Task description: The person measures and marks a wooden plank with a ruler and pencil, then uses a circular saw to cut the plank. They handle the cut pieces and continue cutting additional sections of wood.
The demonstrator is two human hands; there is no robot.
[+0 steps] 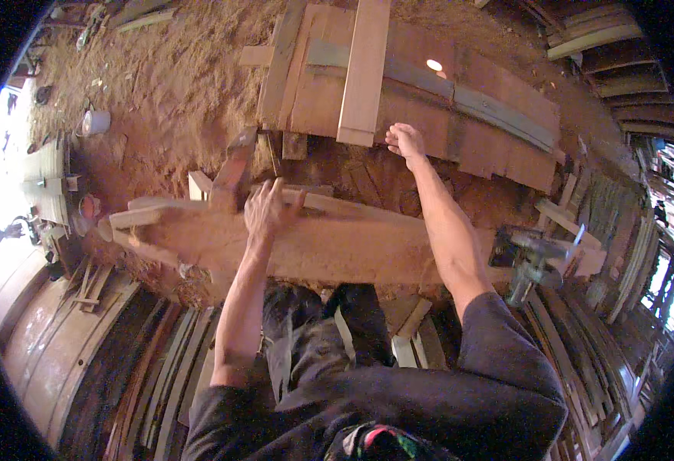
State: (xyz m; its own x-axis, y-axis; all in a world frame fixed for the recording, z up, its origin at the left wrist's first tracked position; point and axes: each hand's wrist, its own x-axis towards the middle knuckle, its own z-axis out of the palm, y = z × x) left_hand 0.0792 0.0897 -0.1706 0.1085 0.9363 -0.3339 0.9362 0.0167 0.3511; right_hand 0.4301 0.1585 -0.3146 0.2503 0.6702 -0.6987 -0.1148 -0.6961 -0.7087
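Observation:
Over the far edge of a long, dusty wooden workbench (337, 246) is my left hand (264, 211), smeared by motion. Its thumb stands apart from the fingers and no object shows in it. My right hand (404, 144) hovers farther away, its fingers loosely curled and slightly apart, with nothing visible in them. Just left of it lies the near end of a pale plank (364, 73). That plank rests across a stack of wide reddish boards (421, 100), which also carries a grey-green strip (498, 119). An upright wooden piece (233, 173) rises by the bench's far edge, near my left hand.
A dark metal machine (529, 261) sits at the bench's right end. Sawdust (183, 61) covers the ground at the far left, near a white bucket (96, 122). Long timber strips (160, 369) lie behind me on both sides. More lumber (613, 46) is stacked far right.

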